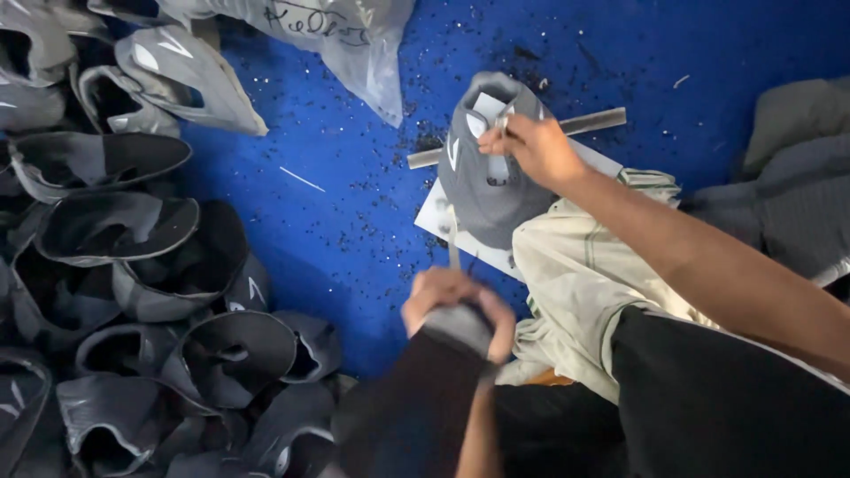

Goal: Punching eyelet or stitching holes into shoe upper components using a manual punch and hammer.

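A: Gripping the grey shoe upper (487,177) at its top edge, the right hand (536,146) pinches the fabric near a small white tag, fingers closed on it.

B: Where does that upper sit?

A: Over a white board (440,212) and a pale cloth (575,274) on the blue floor (354,212), with a grey ruler (589,122) lying behind it.

B: And the left hand (456,305)?

A: Clenched around dark grey material (456,327), blurred, just below the upper. A thin strip runs from that fist up toward the upper; what it is, I cannot tell.

B: Anything else around?

A: A pile of dark shoe uppers (142,310) fills the left side, and a clear plastic bag (345,35) lies at the top.
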